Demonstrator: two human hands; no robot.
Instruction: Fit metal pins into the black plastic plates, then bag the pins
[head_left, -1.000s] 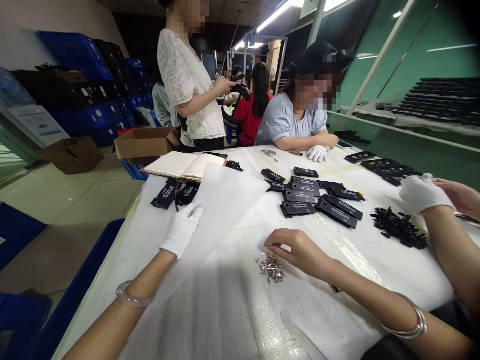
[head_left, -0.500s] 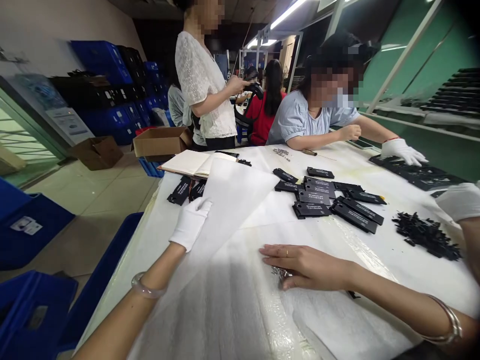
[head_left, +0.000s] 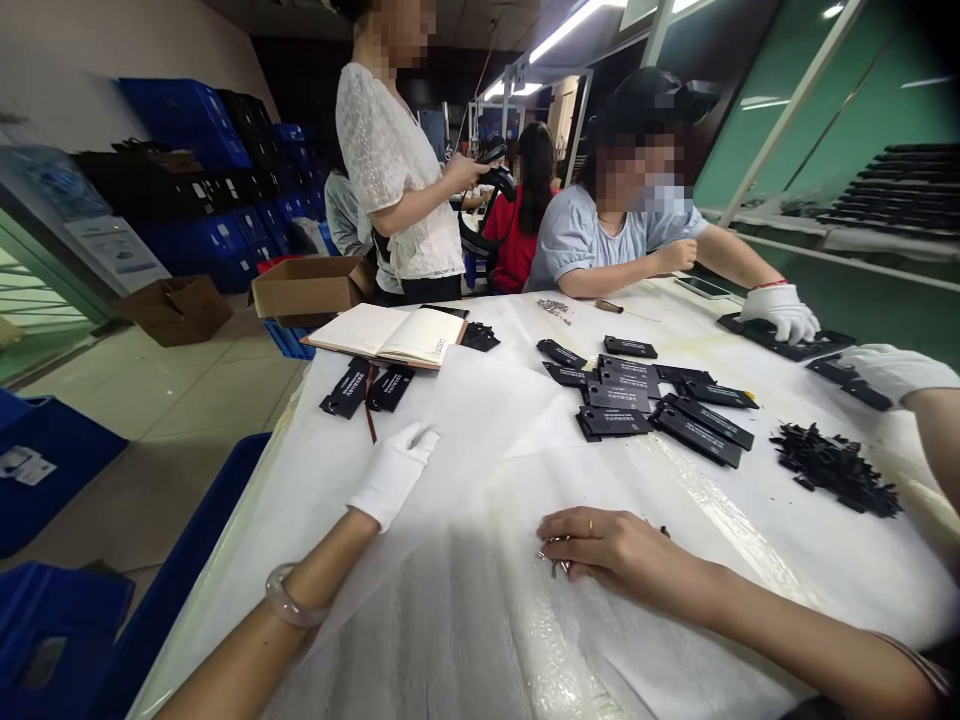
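Note:
My left hand [head_left: 394,478], in a white glove, is closed at the edge of a thin white foam sheet [head_left: 480,440] that lies over the table. My bare right hand [head_left: 611,545] rests low over the sheet, its fingers curled around a small bunch of silver metal pieces [head_left: 553,560]; their exact kind is hard to make out. Beyond my hands lies a group of black plastic covers [head_left: 619,395] with white print, some overlapping. Two more printed black covers [head_left: 346,388] lie left of the sheet, beyond my left hand.
An open notebook [head_left: 390,332] lies at the table's far left, beside small black parts [head_left: 480,337]. A heap of black clips [head_left: 832,470] sits at right. Across the table, a co-worker's gloved hands [head_left: 780,312] handle black trays [head_left: 787,340]. Blue bins [head_left: 52,470] stand at left.
The raised sheet corner has come down, uncovering the notebook and the two left covers. My right hand has curled in more around the metal pieces. The co-worker's gloved hand has drawn back somewhat.

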